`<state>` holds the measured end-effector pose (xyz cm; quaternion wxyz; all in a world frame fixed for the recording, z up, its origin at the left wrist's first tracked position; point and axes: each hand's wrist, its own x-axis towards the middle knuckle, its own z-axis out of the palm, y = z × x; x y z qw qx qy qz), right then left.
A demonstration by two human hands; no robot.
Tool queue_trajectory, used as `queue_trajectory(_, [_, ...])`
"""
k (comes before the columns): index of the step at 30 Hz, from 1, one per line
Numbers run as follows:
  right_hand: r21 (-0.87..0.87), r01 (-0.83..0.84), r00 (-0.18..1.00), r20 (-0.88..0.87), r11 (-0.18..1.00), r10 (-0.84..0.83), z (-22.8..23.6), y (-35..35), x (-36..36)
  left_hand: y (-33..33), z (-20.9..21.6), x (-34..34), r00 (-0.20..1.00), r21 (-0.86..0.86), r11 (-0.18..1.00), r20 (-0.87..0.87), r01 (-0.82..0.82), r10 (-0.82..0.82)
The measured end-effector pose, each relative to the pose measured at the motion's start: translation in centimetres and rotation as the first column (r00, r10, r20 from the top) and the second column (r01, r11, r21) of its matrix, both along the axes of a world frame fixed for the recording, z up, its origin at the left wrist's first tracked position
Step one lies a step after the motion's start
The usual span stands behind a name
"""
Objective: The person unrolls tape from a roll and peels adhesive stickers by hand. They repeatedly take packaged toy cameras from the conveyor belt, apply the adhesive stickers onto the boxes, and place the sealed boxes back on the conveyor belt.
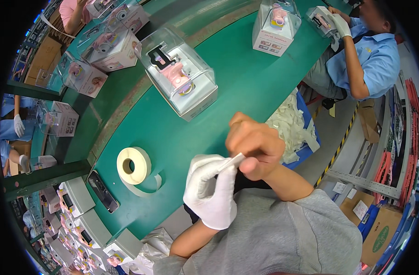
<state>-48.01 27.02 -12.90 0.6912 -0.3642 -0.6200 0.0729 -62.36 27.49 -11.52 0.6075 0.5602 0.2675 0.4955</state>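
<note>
My left hand [212,190], in a white glove, pinches a small whitish strip [237,160] between thumb and forefinger. Close against the strip's end is my bare right hand [257,144], its fingers curled in and its thumb bent toward them. Whether those fingers grip anything is hidden. Left of my hands a roll of off-white stickers [144,162] lies on the green table [173,137], its loose tail curling out. Beyond my hands sits a white box with a clear plastic cover [189,75], a pink toy camera [175,73] showing inside.
A dark phone [103,191] lies by the table's left edge. Similar boxes [76,75] stand on the conveyor at far left. A blue bin of crumpled backing paper [287,123] is at right. One co-worker [363,59] at far right handles another box [322,23].
</note>
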Motion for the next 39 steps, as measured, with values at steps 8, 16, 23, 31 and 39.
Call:
queue_trajectory(8, [-0.166,-0.007,0.996,-0.093,0.986,-0.009,-0.4,-1.4,-1.5,0.1,-0.6,-0.3,0.995,-0.11,0.992,0.063,-0.067,0.074])
queue_trajectory(16, [-0.131,0.059,0.998,-0.008,0.99,-0.06,-1.2,-0.8,-2.1,-0.3,-1.5,-1.0,0.984,-0.302,0.953,0.168,-0.007,0.061])
queue_trajectory(23, [-0.218,0.071,0.997,-0.012,0.973,-0.076,-2.3,0.5,-3.3,0.8,-3.6,-0.8,0.942,-0.411,0.911,0.29,-0.034,0.166])
queue_trajectory(31, [-0.408,0.182,0.818,0.568,0.895,0.092,-0.7,3.5,3.9,11.6,-4.4,-3.9,0.83,0.791,0.586,-0.201,-0.176,0.52])
queue_trajectory(39, [-0.299,0.24,0.621,0.779,0.924,0.091,-1.1,6.6,2.4,16.6,-6.2,-2.9,0.881,0.907,0.419,-0.235,0.047,0.411])
